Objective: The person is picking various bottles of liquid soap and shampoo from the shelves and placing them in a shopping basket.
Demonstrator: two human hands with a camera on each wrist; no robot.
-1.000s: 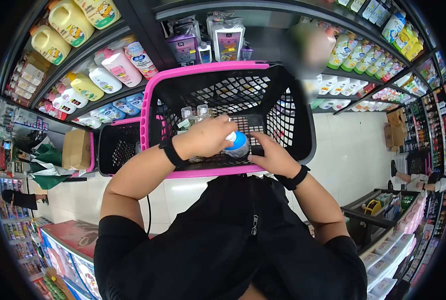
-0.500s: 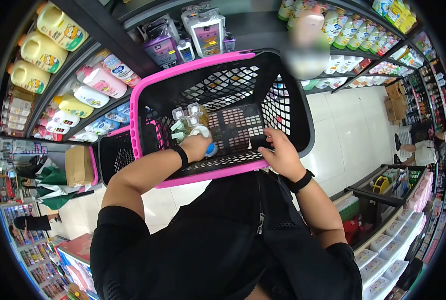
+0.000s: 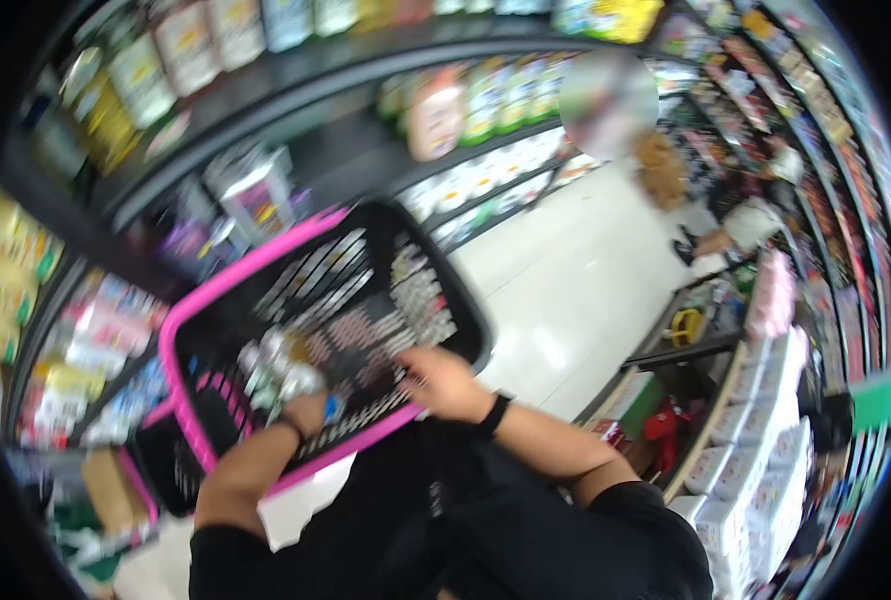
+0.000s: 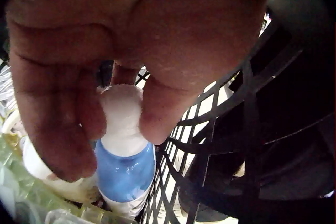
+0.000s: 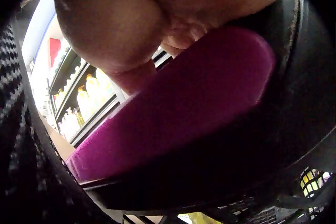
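Note:
My left hand (image 3: 308, 412) reaches down inside the black shopping basket with pink trim (image 3: 251, 268). In the left wrist view its thumb and fingers pinch the white cap of a blue-and-white bottle (image 4: 126, 174), which stands beside the mesh wall. Clear and pale green bottles (image 4: 31, 195) crowd next to it, along with a rounded white container (image 3: 302, 381). My right hand (image 3: 441, 385) lies over the basket's near rim, fingers loosely bent toward the inside and holding nothing. The right wrist view shows it just above the pink handle (image 5: 178, 108).
A second pink-and-black basket (image 3: 161, 465) stands at the left, near a cardboard box (image 3: 116, 492). Shelves of bottles (image 3: 486, 105) run along the far side. At the right is a display of stacked white packages (image 3: 746, 480). Pale floor (image 3: 556, 270) stretches between them.
My left hand has carried the blue-and-white bottle from the basket's middle to its left side, among the other bottles. The head view has turned right; my right hand stays near the rim.

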